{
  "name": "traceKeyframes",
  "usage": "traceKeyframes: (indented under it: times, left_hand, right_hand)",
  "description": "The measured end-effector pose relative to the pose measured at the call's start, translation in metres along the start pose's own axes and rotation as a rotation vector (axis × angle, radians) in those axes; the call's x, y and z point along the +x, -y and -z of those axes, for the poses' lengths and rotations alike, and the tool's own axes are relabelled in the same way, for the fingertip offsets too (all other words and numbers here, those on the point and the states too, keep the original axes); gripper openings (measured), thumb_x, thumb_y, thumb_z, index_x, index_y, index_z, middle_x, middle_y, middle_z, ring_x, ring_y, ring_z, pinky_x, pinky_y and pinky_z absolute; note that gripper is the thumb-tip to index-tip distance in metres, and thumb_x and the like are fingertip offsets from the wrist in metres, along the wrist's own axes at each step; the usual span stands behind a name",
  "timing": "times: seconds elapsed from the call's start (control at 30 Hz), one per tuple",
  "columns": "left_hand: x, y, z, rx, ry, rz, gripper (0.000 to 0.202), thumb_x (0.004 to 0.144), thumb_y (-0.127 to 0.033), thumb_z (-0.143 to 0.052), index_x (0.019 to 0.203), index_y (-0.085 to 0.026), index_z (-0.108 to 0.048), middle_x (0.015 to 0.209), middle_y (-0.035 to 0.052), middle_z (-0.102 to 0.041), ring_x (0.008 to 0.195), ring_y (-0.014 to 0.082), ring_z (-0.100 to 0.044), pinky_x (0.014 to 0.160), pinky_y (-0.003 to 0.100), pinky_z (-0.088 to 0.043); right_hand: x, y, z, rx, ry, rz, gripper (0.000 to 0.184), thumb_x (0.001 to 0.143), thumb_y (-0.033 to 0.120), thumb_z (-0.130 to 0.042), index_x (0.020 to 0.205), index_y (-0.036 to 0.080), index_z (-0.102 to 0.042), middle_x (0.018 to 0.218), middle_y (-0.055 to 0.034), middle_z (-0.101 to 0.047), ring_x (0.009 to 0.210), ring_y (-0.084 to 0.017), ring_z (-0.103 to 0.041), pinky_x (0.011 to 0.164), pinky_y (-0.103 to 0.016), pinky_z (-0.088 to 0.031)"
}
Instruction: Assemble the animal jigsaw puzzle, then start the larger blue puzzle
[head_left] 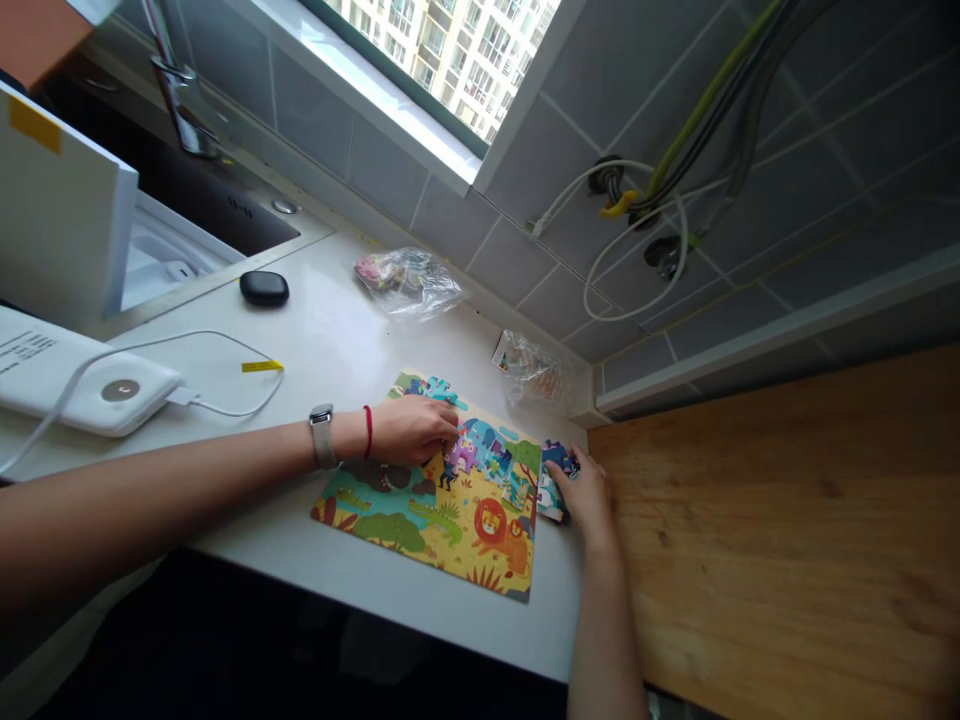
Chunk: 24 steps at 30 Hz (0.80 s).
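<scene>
Head view has the jigsaw puzzle [450, 520] on the white worktop [330, 360], right beneath my left hand [409, 430] and spreading from there toward my body, its lion [491, 525] to the right of those fingers on the near side. My left fingers are curled down over the upper part of the picture; their tips are hidden, so I cannot tell whether they pinch a piece. Beside the puzzle's right edge, my right hand [590, 495] has thumb and fingers parted around a pile of loose pieces [551, 490]; whether they press on it I cannot tell. One clear bag [412, 285] lies beyond my left fingers, a smaller packet [532, 368] beyond my right. I judge the pieces to be printed card: light, fairly stiff, not very slippery, with tabs that could crease if forced. I'd take each by opposite edges between thumb and fingertip, keeping off the narrow knobs, and press it flat.
</scene>
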<state>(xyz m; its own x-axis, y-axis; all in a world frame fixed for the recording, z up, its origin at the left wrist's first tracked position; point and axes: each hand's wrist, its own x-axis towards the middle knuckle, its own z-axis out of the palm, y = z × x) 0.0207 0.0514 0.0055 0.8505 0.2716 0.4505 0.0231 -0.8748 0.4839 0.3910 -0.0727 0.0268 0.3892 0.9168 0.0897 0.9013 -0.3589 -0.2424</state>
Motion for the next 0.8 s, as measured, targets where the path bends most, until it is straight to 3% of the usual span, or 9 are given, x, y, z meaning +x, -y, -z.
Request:
traceKeyframes:
  times: [0.13, 0.23, 0.37, 0.57, 0.8]
  left_hand:
    - [-0.001, 0.001, -0.002, -0.010, -0.033, 0.004, 0.023, 0.083, -0.003, -0.054, 0.076, -0.020, -0.066, 0.083, 0.0041, -0.071, 0.081, 0.0197, -0.064, 0.070, 0.031, -0.047]
    - [-0.001, 0.001, -0.003, -0.011, -0.040, 0.013, 0.022, 0.085, -0.004, -0.054, 0.076, -0.020, -0.067, 0.083, 0.0041, -0.072, 0.081, 0.0194, -0.064, 0.069, 0.031, -0.046]
    - [-0.001, 0.003, -0.003, -0.022, -0.046, 0.039, 0.022, 0.086, -0.006, -0.055, 0.079, -0.020, -0.070, 0.086, 0.0041, -0.073, 0.080, 0.0191, -0.065, 0.068, 0.030, -0.046]
    - [-0.001, 0.005, -0.003, -0.043, -0.047, 0.061, 0.022, 0.086, -0.007, -0.055, 0.080, -0.020, -0.071, 0.089, 0.0039, -0.075, 0.081, 0.0188, -0.066, 0.070, 0.029, -0.048]
    - [-0.001, 0.004, -0.001, -0.017, -0.045, 0.070, 0.021, 0.088, -0.008, -0.055, 0.080, -0.020, -0.070, 0.089, 0.0049, -0.074, 0.081, 0.0189, -0.066, 0.069, 0.029, -0.047]
  right_hand:
    - [0.015, -0.005, 0.008, 0.054, 0.146, -0.024, 0.057, 0.073, 0.049, -0.075, 0.118, 0.014, -0.076, 0.130, -0.0212, -0.071, 0.120, -0.037, -0.066, 0.105, -0.046, -0.048]
    - [0.024, -0.004, 0.016, 0.056, 0.184, -0.010, 0.042, 0.064, 0.041, -0.082, 0.099, 0.017, -0.079, 0.108, -0.0149, -0.078, 0.103, -0.033, -0.071, 0.093, -0.042, -0.053]
    - [0.030, -0.001, 0.025, 0.067, 0.226, -0.004, 0.031, 0.057, 0.035, -0.086, 0.080, 0.019, -0.073, 0.082, -0.0065, -0.076, 0.081, -0.027, -0.070, 0.076, -0.036, -0.053]
    - [0.035, 0.004, 0.033, 0.103, 0.224, 0.018, 0.033, 0.050, 0.030, -0.086, 0.078, 0.021, -0.070, 0.084, -0.0059, -0.075, 0.081, -0.026, -0.069, 0.074, -0.034, -0.051]
    - [0.035, 0.008, 0.041, 0.209, 0.189, 0.026, 0.032, 0.053, 0.038, -0.082, 0.076, 0.021, -0.069, 0.069, -0.0019, -0.072, 0.068, -0.023, -0.065, 0.066, -0.032, -0.048]
